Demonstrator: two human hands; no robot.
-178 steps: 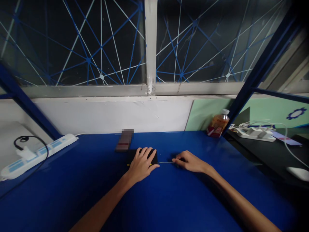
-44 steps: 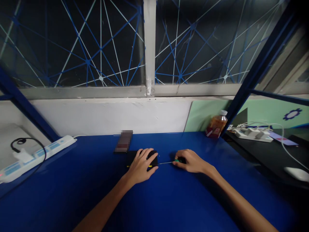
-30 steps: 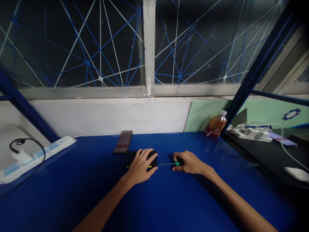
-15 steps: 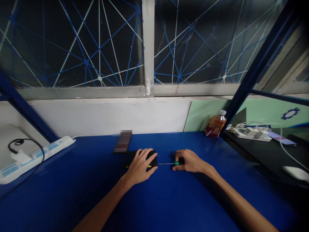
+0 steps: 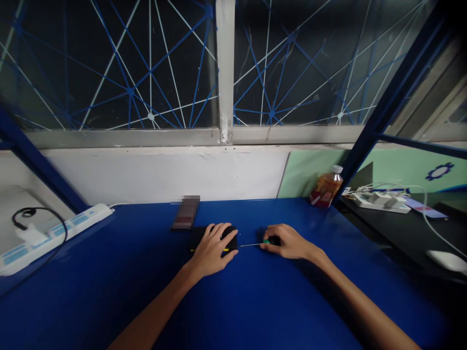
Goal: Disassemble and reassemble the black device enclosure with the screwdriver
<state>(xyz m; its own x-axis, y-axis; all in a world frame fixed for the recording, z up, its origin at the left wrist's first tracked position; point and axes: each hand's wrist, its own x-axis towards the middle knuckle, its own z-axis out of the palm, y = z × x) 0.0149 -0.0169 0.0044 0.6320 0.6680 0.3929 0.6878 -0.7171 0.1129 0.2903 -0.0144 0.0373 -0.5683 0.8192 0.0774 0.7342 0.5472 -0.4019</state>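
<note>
A flat black box (image 5: 195,237) with a yellow strip along its near edge lies on the blue table. My left hand (image 5: 216,247) is laid over its right part, fingers curved across the top and thumb along the near right corner, holding it. To the right, my right hand (image 5: 286,241) pinches the green handle of a screwdriver (image 5: 251,245). Its thin metal shaft points left, the tip by the box's right side; whether the tip touches the box I cannot tell. Most of the handle is hidden in my fingers.
Behind the box lies a dark, blurred-out rectangular object (image 5: 186,213). A white power strip (image 5: 78,221) with a black cable is on the left. At the back right stands a drink bottle (image 5: 326,187); beyond the blue frame post is a black desk (image 5: 386,233) with a white mouse (image 5: 447,261).
The screwdriver's handle end has risen slightly, so the shaft now slants a little, and my right fingers have shifted round the handle. My left hand and the box stay put.
</note>
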